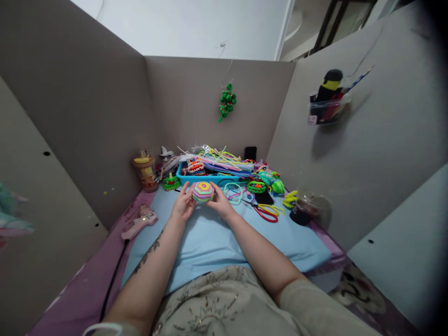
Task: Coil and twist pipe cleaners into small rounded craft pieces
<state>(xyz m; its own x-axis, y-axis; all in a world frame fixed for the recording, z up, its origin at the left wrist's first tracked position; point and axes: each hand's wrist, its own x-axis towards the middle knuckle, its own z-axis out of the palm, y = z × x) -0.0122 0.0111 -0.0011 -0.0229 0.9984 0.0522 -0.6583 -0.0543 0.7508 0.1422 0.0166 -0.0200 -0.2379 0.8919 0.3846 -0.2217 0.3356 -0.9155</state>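
Between my two hands is a small rounded piece (203, 192) with bands of pink, yellow, green and purple, seemingly wound from pipe cleaners. My left hand (183, 202) grips its left side, and my right hand (221, 201) grips its right side. They hold it over the light blue cloth (210, 242). Just behind is a blue tray (210, 179) heaped with pastel pipe cleaners (224, 163). To the right of my right hand lie mint and purple bent strands (234, 192) and scissors (267, 213) with red and yellow handles. The underside of the piece is hidden.
A pink glue gun (140, 224) with a black cord lies at left, near a tan jar (146, 172). Green fuzzy figures (171, 182) sit by the tray. At right stands a dark cup (304, 211). Grey panels (217, 102) enclose the table, one bearing a holder (327, 109).
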